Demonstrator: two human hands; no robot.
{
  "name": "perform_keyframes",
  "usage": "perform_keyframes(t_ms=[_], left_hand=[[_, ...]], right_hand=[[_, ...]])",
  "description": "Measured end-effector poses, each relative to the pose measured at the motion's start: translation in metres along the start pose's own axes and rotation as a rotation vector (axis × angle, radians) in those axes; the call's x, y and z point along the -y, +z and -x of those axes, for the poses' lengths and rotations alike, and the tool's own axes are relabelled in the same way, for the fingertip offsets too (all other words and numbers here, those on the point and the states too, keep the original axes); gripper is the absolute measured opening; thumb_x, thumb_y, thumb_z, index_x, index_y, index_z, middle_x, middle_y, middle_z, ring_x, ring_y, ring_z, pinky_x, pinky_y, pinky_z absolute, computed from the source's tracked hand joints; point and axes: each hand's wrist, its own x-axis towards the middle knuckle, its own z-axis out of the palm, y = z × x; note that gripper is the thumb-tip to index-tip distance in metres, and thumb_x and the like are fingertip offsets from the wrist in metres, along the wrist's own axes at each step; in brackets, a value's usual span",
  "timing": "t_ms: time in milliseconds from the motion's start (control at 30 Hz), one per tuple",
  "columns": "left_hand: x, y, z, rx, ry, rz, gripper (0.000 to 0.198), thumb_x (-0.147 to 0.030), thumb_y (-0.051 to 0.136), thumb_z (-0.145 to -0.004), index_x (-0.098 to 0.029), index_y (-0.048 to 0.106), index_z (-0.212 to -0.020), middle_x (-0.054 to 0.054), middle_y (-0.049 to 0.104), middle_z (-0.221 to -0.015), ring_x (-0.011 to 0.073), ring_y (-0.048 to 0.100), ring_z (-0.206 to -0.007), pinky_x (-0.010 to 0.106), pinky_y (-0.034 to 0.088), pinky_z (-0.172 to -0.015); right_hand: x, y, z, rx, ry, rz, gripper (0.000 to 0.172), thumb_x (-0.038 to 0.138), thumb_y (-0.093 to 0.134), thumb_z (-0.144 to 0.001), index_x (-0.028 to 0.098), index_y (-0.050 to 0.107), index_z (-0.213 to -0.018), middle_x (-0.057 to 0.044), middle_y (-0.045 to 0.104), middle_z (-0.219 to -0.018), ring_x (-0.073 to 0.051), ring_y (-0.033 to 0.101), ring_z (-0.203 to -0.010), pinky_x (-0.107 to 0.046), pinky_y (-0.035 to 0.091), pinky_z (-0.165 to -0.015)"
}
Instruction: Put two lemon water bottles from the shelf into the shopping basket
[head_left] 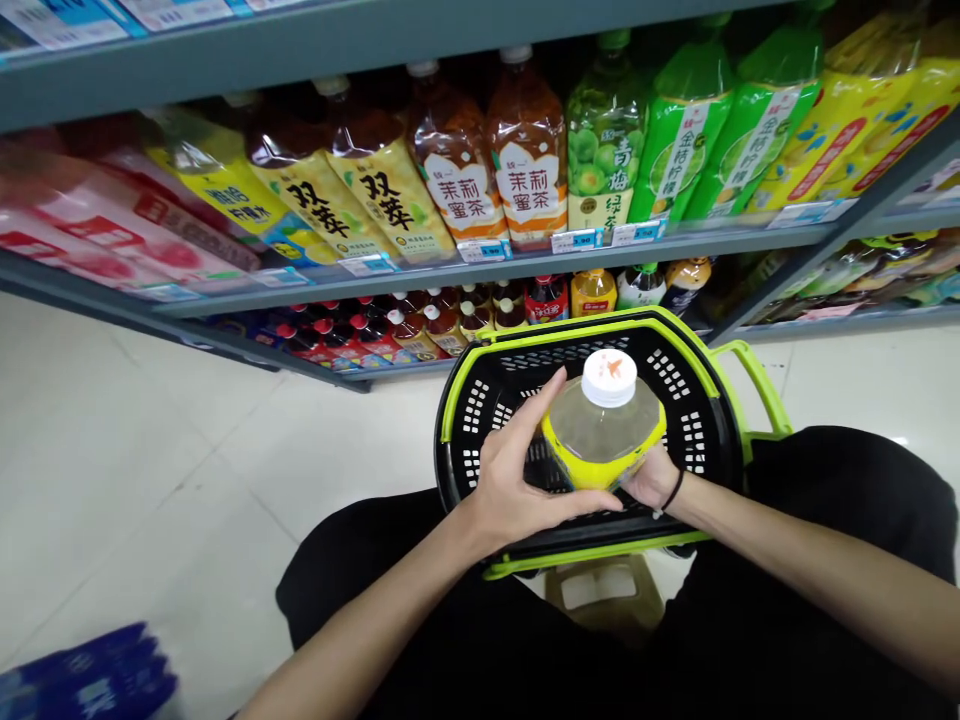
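Left hand (517,475): forearm enters from the lower edge, wrist above the basket's near left rim. Its fingers are set wide in a curve around the left side of the bottle (604,430), index at the far side, thumb stretched along the near side; a gap shows at the web, and firm contact cannot be confirmed. Right hand (652,478): forearm enters from the right, dark band (673,490) at the wrist, palm against the bottle's lower right; its fingers, partly hidden, hold the bottle from that side.

The bottle is over the basket (574,328), white cap (609,377) uppermost; whether its base rests inside cannot be determined. Open basket space shows on both sides of it. The far rim lies near the lower shelf bottles (547,298); the near rim lies between the black-clad legs (360,570). Bare floor (187,450) extends to the left.
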Motion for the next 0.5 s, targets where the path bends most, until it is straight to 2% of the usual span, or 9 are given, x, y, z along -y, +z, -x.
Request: perform_keyframes(t_ms=[67, 233, 367, 433, 500], left_hand=[[-0.002, 0.002, 0.0, -0.001, -0.051, 0.022, 0.113, -0.026, 0.104, -0.058, -0.027, 0.053, -0.158, 0.013, 0.058, -0.155, 0.041, 0.057, -0.14, 0.051, 0.045, -0.122], [-0.003, 0.005, -0.004, 0.033, -0.145, 0.077, 0.1, -0.034, 0.093, -0.078, -0.03, 0.042, -0.164, 0.009, 0.046, -0.166, 0.0349, 0.045, -0.152, 0.045, 0.035, -0.129], [-0.003, 0.005, -0.007, 0.17, -0.206, 0.286, 0.084, -0.042, 0.074, -0.097, -0.033, 0.03, -0.168, 0.007, 0.034, -0.173, 0.0321, 0.038, -0.157, 0.045, 0.033, -0.131], [-0.004, 0.005, -0.008, 0.216, -0.258, 0.35, 0.083, -0.04, 0.071, -0.099, -0.034, 0.026, -0.168, 0.007, 0.032, -0.173, 0.0316, 0.039, -0.156, 0.046, 0.035, -0.129], [-0.006, 0.007, -0.008, 0.217, -0.277, 0.32, 0.087, -0.036, 0.076, -0.095, -0.034, 0.028, -0.168, 0.007, 0.037, -0.171, 0.0326, 0.042, -0.154, 0.046, 0.038, -0.127]], right_hand=[[-0.005, -0.001, 0.0, 0.022, 0.041, -0.018, 0.044, 0.06, 0.063, -0.089, 0.023, 0.077, -0.109, -0.01, 0.08, -0.115, -0.034, 0.067, -0.126, -0.051, 0.055, -0.109], [-0.019, 0.0, 0.001, 0.108, 0.138, -0.094, 0.05, 0.058, 0.059, -0.091, 0.018, 0.074, -0.116, -0.015, 0.078, -0.12, -0.034, 0.067, -0.127, -0.052, 0.057, -0.105], [-0.021, 0.007, 0.006, 0.244, 0.246, -0.146, 0.059, 0.066, 0.057, -0.089, 0.017, 0.072, -0.12, -0.018, 0.076, -0.123, -0.037, 0.068, -0.124, -0.056, 0.06, -0.098], [-0.02, 0.008, 0.01, 0.33, 0.326, -0.14, 0.063, 0.07, 0.062, -0.086, 0.017, 0.071, -0.12, -0.018, 0.076, -0.123, -0.038, 0.069, -0.12, -0.058, 0.06, -0.095], [-0.019, 0.007, 0.013, 0.409, 0.41, -0.106, 0.067, 0.073, 0.069, -0.081, 0.017, 0.071, -0.119, -0.018, 0.077, -0.119, -0.038, 0.072, -0.114, -0.059, 0.061, -0.093]])
